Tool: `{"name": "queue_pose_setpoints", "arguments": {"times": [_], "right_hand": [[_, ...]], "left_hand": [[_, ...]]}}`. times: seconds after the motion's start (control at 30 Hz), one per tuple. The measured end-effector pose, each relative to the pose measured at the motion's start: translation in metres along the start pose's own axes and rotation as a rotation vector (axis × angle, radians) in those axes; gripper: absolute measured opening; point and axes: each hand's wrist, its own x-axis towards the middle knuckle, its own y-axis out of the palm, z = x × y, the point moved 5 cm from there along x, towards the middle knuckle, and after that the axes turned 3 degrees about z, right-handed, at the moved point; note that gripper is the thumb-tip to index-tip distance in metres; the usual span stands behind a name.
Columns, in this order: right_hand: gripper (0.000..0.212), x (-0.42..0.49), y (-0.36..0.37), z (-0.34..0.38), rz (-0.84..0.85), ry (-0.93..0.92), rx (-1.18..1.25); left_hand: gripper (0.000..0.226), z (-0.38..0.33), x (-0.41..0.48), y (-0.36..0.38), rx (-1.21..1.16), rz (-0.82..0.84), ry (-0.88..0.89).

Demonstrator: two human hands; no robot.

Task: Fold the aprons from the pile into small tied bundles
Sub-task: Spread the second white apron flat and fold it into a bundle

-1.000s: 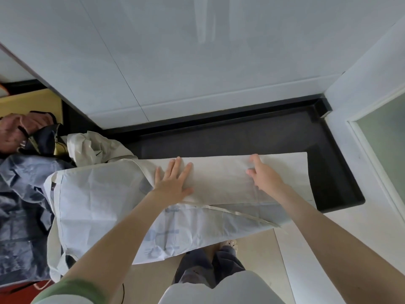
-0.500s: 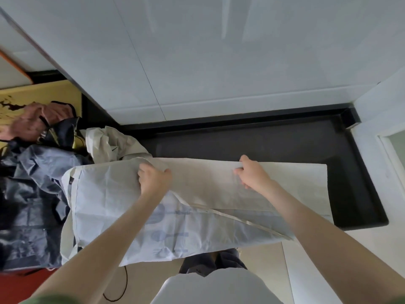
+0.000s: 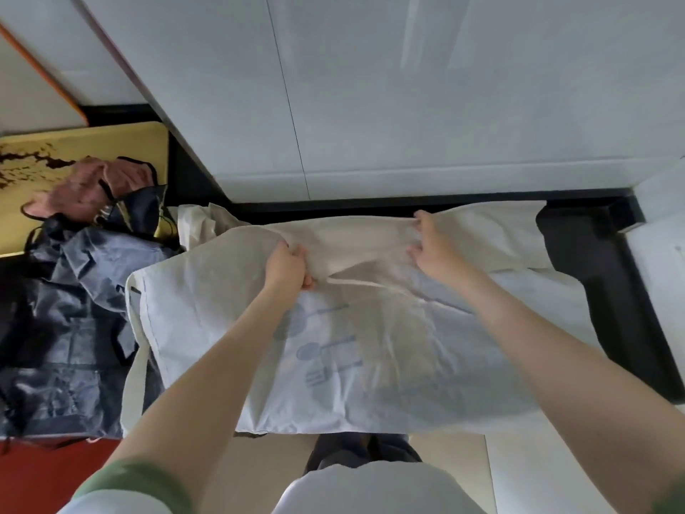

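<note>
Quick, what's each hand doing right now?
Left hand: closed, gripping the white apron.
Right hand: closed, gripping the same apron's folded edge.

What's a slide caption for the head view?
Left hand and right hand grip the folded edge of a white apron on a dark counter, dark aprons piled alongside.

Pale grey wall panels (image 3: 407, 105) fill the top, one thin vertical seam running down them, soft light streaking across. Below, a black tabletop (image 3: 600, 298) runs along the wall. Off left, a yellow board (image 3: 92, 146) with dark markings. Down low, red floor (image 3: 40, 476) beside beige tiles (image 3: 267, 461).
</note>
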Motion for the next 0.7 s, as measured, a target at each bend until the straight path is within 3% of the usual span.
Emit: {"name": "queue_pose_setpoints", "arguments": {"times": [0.03,0.1,0.17,0.23,0.3,0.37,0.43,0.5,0.53,0.63,0.7], "right_hand": [[0.071,-0.001,0.004,-0.001,0.047,0.017,-0.002],[0.087,-0.009,0.012,-0.004,0.097,0.005,-0.049],[0.086,-0.019,0.021,-0.010,0.088,-0.055,-0.193],[0.078,-0.029,0.025,-0.020,0.048,-0.087,-0.307],[0.070,-0.040,0.026,-0.032,-0.026,-0.067,-0.350],[0.067,-0.052,0.025,-0.039,-0.120,-0.027,-0.338],[0.065,-0.065,0.023,-0.048,-0.195,0.042,-0.297],[0.061,-0.078,0.017,-0.060,-0.218,0.112,-0.267],[0.058,-0.083,0.012,-0.065,-0.216,0.142,-0.264],[0.051,-0.103,-0.001,-0.080,-0.233,0.228,-0.239],[0.046,-0.119,-0.006,-0.089,-0.267,0.279,-0.213]], "left_hand": [[0.026,-0.004,0.001,-0.003,0.106,-0.023,0.042],[0.040,-0.002,0.001,-0.005,0.271,-0.069,0.081],[0.053,0.005,-0.005,-0.004,0.467,-0.156,0.170],[0.065,0.013,-0.019,0.005,0.833,-0.287,0.398],[0.075,0.018,-0.036,0.023,1.019,-0.370,0.681],[0.075,0.023,-0.050,0.046,1.084,-0.273,0.854],[0.066,0.035,-0.057,0.070,1.182,0.020,0.914],[0.061,0.058,-0.055,0.086,1.310,0.338,0.794],[0.061,0.065,-0.053,0.087,1.348,0.406,0.746],[0.062,0.072,-0.057,0.083,1.377,0.387,0.736],[0.059,0.067,-0.069,0.079,1.262,0.316,0.752]]}}
